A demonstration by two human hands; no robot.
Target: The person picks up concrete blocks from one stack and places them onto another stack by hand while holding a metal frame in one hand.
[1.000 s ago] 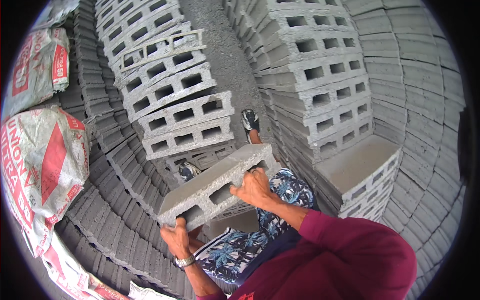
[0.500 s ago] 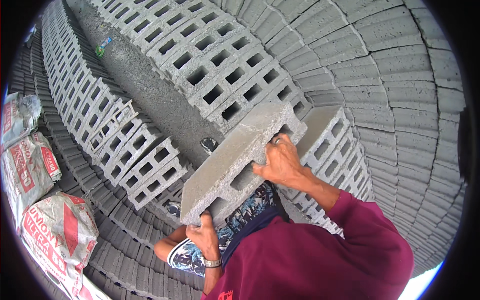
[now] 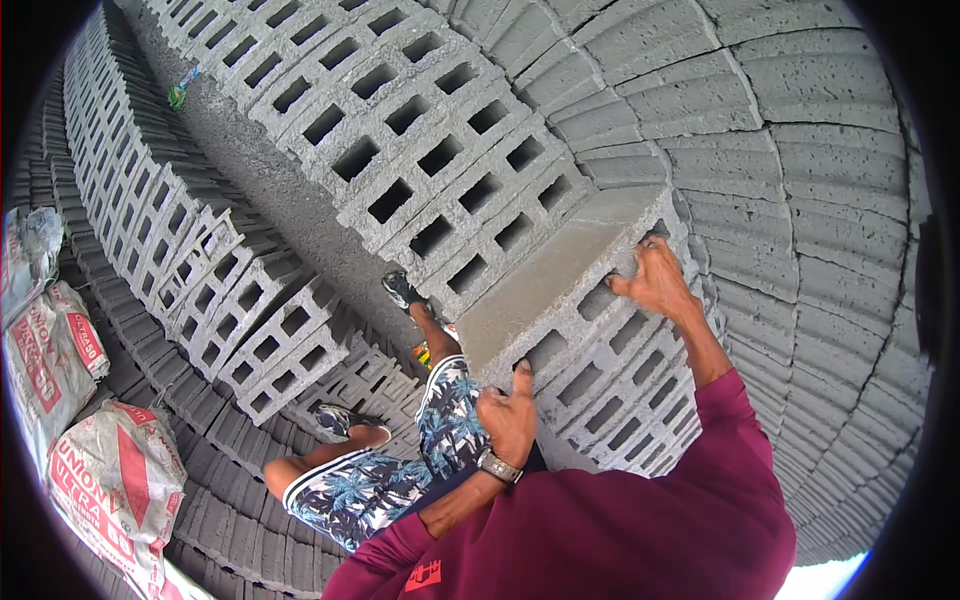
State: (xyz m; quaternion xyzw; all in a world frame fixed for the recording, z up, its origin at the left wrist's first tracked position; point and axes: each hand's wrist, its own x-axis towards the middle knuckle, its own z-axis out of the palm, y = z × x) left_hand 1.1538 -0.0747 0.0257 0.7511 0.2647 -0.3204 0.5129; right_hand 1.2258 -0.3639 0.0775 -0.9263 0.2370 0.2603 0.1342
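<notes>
A grey hollow concrete block [image 3: 545,290] is between my two hands, its holed side facing me. It lies at the near end of a block row, on top of or against the stacked blocks [image 3: 590,425] below it; I cannot tell how much it bears on them. My left hand [image 3: 508,418] grips the lower left end, thumb at the edge of a hole. My right hand [image 3: 657,282] holds the far right end, fingers hooked into the holes. The fingers under my left hand's side are partly hidden.
A long row of hollow blocks [image 3: 440,150] runs away ahead. Another row [image 3: 165,235] stands left across a gritty strip [image 3: 270,180]. Stacked blocks [image 3: 830,130] rise on the right. Crumpled sacks [image 3: 125,480] lie at the left. My feet [image 3: 402,290] stand among the blocks.
The block has moved right and away from my legs, from above my lap to the end of the row. Both hands went with it and still grip it.
</notes>
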